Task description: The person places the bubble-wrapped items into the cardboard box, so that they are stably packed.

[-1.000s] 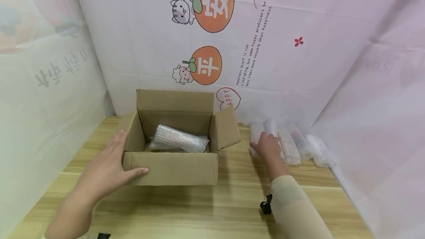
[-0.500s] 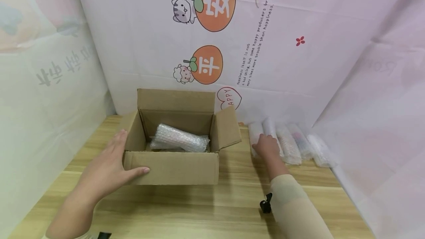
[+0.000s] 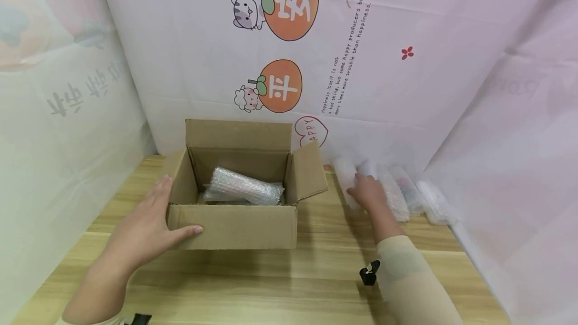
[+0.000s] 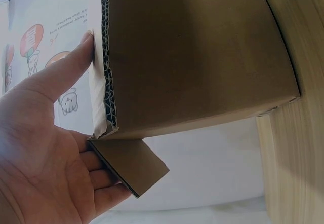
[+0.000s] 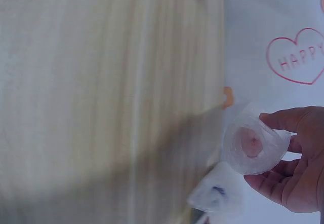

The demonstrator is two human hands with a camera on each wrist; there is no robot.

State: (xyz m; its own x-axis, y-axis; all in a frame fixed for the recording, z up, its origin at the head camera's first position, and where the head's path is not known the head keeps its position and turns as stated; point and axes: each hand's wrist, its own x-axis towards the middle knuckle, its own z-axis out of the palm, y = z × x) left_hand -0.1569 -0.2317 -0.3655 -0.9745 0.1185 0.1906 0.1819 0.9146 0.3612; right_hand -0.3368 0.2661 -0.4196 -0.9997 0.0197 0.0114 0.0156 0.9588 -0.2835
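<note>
An open cardboard box (image 3: 235, 227) stands on the table, left of the middle in the head view. My left hand (image 3: 137, 234) grips its near left corner. The thumb rests on the front flap while the fingers lie behind the small side flap (image 4: 132, 165). Inside the box is a bubble-wrapped roll (image 3: 246, 187) on top of more wrap. At the right, my right hand (image 3: 371, 194) holds the leftmost of several bubble-wrapped rolls. In the right wrist view, thumb and fingers curl round this bubble-wrapped roll (image 5: 248, 145); something pinkish shows through its end.
More wrapped rolls (image 3: 410, 192) lie side by side to the right of my right hand, against the back. A printed white sheet (image 3: 384, 84) hangs behind the wooden table (image 3: 253, 285), and white sheets flank both sides. The box's right flap (image 3: 310, 172) sticks outward.
My right hand has shifted slightly right and up in the head view, and the leftmost roll has tilted with it. The left hand and the box have stayed put.
</note>
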